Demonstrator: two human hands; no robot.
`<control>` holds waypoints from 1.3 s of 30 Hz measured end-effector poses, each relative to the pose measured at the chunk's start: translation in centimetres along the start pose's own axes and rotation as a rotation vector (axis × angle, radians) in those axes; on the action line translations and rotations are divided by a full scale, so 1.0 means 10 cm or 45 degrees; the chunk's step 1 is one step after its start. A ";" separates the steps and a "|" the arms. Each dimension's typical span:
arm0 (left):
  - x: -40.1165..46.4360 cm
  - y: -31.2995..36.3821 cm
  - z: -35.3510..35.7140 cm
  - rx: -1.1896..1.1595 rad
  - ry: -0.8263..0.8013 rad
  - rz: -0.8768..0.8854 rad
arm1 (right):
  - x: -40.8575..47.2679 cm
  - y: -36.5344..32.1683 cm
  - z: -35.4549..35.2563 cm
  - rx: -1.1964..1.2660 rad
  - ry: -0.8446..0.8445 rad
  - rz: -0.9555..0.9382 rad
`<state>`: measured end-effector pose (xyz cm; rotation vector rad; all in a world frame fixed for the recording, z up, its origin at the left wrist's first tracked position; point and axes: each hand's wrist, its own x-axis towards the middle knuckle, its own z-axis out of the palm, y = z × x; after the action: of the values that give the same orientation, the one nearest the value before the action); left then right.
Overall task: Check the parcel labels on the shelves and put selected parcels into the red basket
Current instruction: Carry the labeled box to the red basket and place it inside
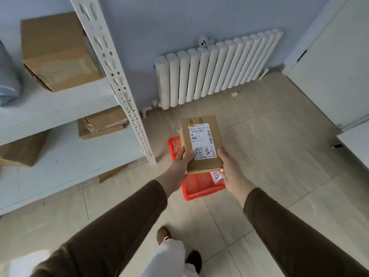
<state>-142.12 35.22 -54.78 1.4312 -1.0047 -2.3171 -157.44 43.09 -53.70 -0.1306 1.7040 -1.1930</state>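
Observation:
A flat brown cardboard parcel [201,142] with a white shipping label and black handwriting faces up toward me. My left hand [180,166] grips its lower left edge, thumb on top. Its lower right corner is held by my right hand [229,172]. The parcel hovers directly above the red basket [199,186], which stands on the floor and is mostly hidden behind the parcel and my hands. A white paper with a red mark [217,175] shows inside the basket.
White metal shelves [60,108] stand at the left with several brown boxes, one large one [58,50] on the upper level and flatter ones [103,124] below. A white radiator [217,70] lines the far wall. A white door [335,72] is at the right. My feet are on the tiled floor.

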 end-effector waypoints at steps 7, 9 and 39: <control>0.97 -0.38 -0.09 -0.096 0.076 -0.073 | 1.07 0.46 -0.05 -0.080 -0.006 0.097; 1.35 -0.60 -0.15 -0.130 0.102 -0.095 | 1.38 0.61 -0.08 -0.078 -0.010 0.125; 5.31 -3.29 -0.80 -0.709 0.726 -0.087 | 5.52 3.49 -0.01 -0.198 -0.200 0.117</control>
<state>-156.56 28.12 -115.69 1.7156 -0.1383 -1.8247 -169.61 29.02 -116.33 -0.2328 1.6451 -0.9571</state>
